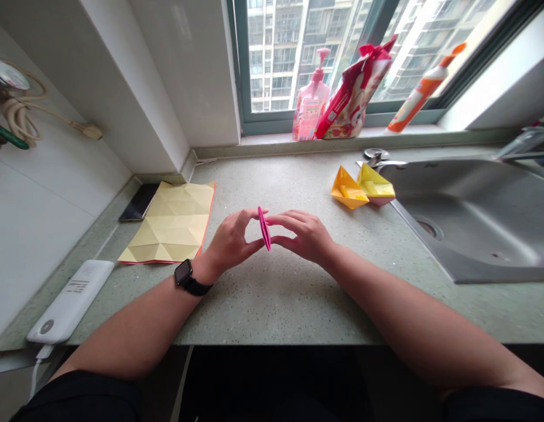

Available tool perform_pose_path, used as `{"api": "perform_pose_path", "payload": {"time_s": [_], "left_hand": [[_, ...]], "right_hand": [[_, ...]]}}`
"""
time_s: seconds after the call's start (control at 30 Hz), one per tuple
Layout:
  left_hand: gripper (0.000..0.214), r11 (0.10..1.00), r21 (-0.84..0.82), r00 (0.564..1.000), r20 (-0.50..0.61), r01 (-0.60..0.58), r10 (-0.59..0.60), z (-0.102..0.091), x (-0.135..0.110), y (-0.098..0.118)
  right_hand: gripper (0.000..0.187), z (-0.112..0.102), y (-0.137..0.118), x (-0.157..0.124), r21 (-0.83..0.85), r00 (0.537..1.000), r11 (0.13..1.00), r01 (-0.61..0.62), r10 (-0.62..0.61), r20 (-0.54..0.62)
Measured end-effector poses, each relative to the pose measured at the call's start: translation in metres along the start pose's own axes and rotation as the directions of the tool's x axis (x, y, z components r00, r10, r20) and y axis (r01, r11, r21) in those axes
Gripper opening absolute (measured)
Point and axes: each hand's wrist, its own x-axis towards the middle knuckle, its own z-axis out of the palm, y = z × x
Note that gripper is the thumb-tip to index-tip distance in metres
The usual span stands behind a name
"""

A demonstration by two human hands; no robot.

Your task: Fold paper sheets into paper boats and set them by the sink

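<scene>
Head view looks down on a speckled green stone countertop [272, 305], where a folded pink origami paper [264, 228] stands on edge, tilted slightly, in the gap between the left hand [230, 243] and the right hand [300, 234]. Both hands hover above the counter, with the left fingertips [256, 213] touching the paper from one side and the right fingertips [272, 220] from the other, so it is pinched lightly between them. On each hand, the fingers and thumb stay slightly apart around the paper's upper and lower parts. A black smartwatch [184, 273] sits on the left wrist. Left of the hands lies a creased yellow paper sheet [173, 225] with a pink edge, beside a smartphone [139, 202], and a white power bank [69, 302] lies nearer the counter's front edge. To the right, two yellow paper boats [348, 189] [376, 183] sit touching each other, just beside a stainless steel sink [469, 234]
</scene>
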Motion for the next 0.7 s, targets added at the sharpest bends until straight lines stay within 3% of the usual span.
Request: {"api": "perform_pose_path", "payload": {"time_s": [0.4,0.53,0.7], "left_hand": [[0.069,0.983,-0.181,0.999,-0.029,0.03,-0.035,0.0037,0.0001,-0.002],[0.065,0.958,-0.281,0.998,0.008,0.066,-0.067,0.0039,0.0014,-0.0023],[0.049,0.882,-0.443,0.986,0.087,0.165,-0.14,0.0035,0.0011,-0.0074]], "right_hand": [[0.032,0.0003,0.0002,-0.001,0.016,0.999,0.999,-0.042,0.043,-0.027],[0.035,0.0003,0.0,-0.0016,0.0,0.996,0.997,-0.073,0.073,-0.051],[0.038,-0.0011,0.0011,-0.0023,0.074,0.98,0.979,-0.191,0.195,-0.049]]}}
